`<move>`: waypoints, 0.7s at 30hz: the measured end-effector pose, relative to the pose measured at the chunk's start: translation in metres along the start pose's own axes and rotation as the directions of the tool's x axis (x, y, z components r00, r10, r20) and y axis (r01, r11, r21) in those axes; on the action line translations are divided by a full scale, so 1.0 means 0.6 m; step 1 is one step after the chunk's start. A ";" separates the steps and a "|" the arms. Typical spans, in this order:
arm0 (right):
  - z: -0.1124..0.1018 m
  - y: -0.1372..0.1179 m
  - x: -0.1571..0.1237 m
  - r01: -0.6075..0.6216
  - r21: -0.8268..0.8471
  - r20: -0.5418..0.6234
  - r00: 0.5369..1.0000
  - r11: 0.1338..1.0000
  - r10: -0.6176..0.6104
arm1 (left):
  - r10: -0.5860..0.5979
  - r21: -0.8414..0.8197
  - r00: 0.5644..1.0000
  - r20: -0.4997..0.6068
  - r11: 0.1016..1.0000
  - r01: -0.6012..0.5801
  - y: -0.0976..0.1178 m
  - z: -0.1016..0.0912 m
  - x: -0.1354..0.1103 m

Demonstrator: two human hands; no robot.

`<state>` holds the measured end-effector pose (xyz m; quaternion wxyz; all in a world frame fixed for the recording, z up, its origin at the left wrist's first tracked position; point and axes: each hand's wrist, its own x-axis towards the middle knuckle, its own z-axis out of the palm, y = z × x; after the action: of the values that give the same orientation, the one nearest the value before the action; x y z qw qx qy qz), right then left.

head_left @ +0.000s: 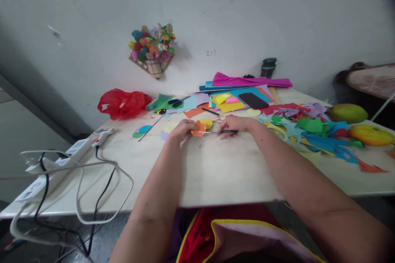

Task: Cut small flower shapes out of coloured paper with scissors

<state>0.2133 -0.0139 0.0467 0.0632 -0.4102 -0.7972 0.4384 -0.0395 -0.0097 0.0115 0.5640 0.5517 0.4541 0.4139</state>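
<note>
My left hand (pixel 184 128) pinches an orange paper flower (pixel 198 130) with a scalloped edge, above the middle of the table. In my right hand (pixel 230 125) is a slim metal tool with a black handle (pixel 228 131); its kind is not clear. The thin metal part points left and lies across the lower part of the flower, though I cannot tell whether it cuts in. Just behind the flower is a yellow paper piece (pixel 206 123). Pale round paper pieces (pixel 169 127) lie left of my left hand, partly hidden by it.
Paper scraps (pixel 308 129) and two mango-like fruits (pixel 347 113) are at right. Behind lie a phone (pixel 253 100), black-handled scissors (pixel 177 102), a pencil (pixel 212 112) and coloured sheets (pixel 234 106). A red bag (pixel 123 103), power strip (pixel 58 168) and loose cables (pixel 105 164) occupy the left.
</note>
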 end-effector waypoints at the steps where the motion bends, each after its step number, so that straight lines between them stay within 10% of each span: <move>1: 0.000 0.001 0.000 0.004 -0.001 -0.001 1.000 1.000 -0.004 | -0.001 -0.003 1.000 -0.004 1.000 0.001 0.001 0.000 0.000; 21: 0.006 0.004 0.004 0.010 0.087 -0.056 0.998 0.996 -0.005 | 0.034 -0.039 0.995 -0.094 0.999 -0.038 -0.003 -0.002 0.008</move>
<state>0.2116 -0.0137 0.0419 0.1050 -0.4164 -0.7766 0.4609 -0.0397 -0.0049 0.0097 0.5457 0.5281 0.4615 0.4586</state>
